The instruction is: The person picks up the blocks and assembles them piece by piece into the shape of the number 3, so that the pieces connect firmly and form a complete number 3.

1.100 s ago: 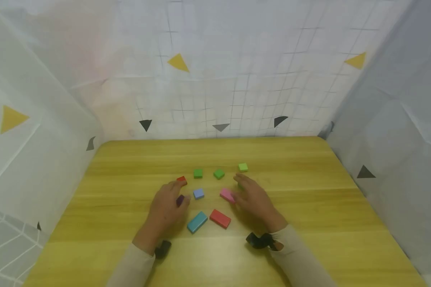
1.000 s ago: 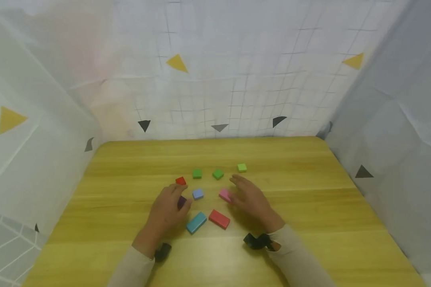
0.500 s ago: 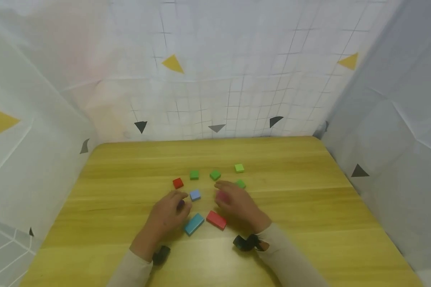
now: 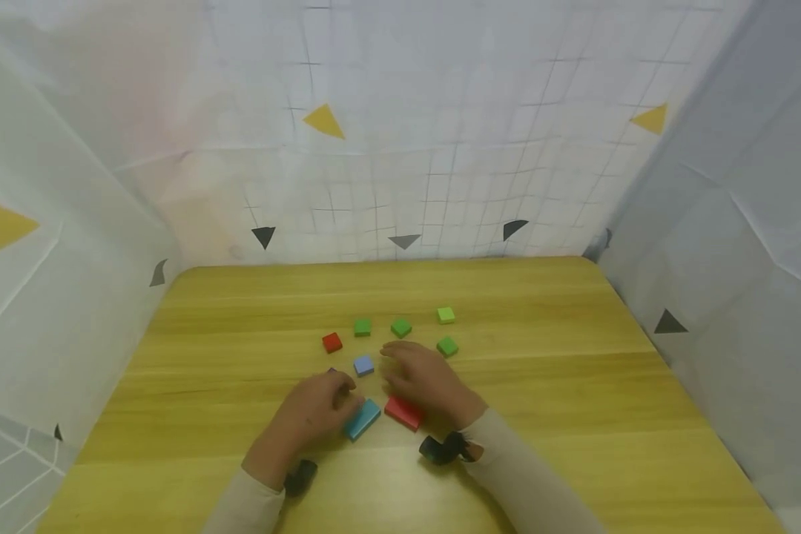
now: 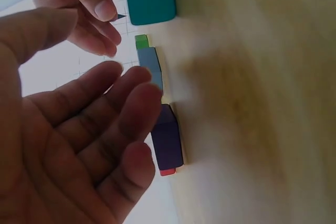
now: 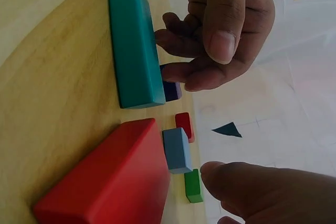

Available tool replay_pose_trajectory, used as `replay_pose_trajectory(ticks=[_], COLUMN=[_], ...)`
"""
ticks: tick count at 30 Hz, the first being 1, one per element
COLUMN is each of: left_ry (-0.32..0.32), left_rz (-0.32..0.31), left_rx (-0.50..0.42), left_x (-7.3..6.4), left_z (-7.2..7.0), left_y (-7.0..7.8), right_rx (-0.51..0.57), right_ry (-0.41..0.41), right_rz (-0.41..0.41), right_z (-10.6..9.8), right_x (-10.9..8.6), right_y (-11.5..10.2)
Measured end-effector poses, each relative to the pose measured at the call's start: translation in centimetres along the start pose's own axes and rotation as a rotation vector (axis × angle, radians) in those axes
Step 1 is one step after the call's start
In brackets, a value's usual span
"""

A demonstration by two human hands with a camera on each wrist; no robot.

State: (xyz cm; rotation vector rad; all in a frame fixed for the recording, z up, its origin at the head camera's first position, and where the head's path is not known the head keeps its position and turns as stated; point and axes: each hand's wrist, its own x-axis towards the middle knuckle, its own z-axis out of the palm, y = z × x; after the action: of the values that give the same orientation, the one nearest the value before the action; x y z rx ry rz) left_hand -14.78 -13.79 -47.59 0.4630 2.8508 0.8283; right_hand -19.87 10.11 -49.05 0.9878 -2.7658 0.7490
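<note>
My left hand (image 4: 310, 406) hovers low above the table, fingers loosely bent. Its palm holds nothing in the left wrist view. The thumb overlaps the long teal block (image 4: 363, 420) in the head view, and a dark purple block (image 5: 169, 140) lies just beyond the fingers, mostly hidden from above. My right hand (image 4: 430, 377) is over the middle of the group, fingers relaxed and no block showing in them. Under its near side lies the long red block (image 4: 403, 414). The light blue block (image 4: 363, 366) sits between the hands. A pink block seen earlier is hidden.
Beyond the hands lie a small red block (image 4: 331, 342), green blocks (image 4: 363, 328) and a lime block (image 4: 446, 315). Another green block (image 4: 448, 345) is right of my right hand. White patterned sheets (image 4: 400, 148) enclose the wooden table (image 4: 541, 311) at the back and sides.
My right hand has moved left, covering the pink block and uncovering a green one. My left hand has shifted slightly nearer, its thumb now over the teal block.
</note>
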Motion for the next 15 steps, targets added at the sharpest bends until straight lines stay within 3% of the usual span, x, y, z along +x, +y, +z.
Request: replay_pose_trajectory(ticks=[15], left_ry=[-0.080], left_rz=[0.067], left_rx=[-0.024], left_x=[0.1], left_z=[0.8], left_y=[-0.4], right_rx=[-0.019], right_ry=[-0.105], right_rz=[-0.047], right_z=[0.6], right_x=[1.9], right_y=[-0.9])
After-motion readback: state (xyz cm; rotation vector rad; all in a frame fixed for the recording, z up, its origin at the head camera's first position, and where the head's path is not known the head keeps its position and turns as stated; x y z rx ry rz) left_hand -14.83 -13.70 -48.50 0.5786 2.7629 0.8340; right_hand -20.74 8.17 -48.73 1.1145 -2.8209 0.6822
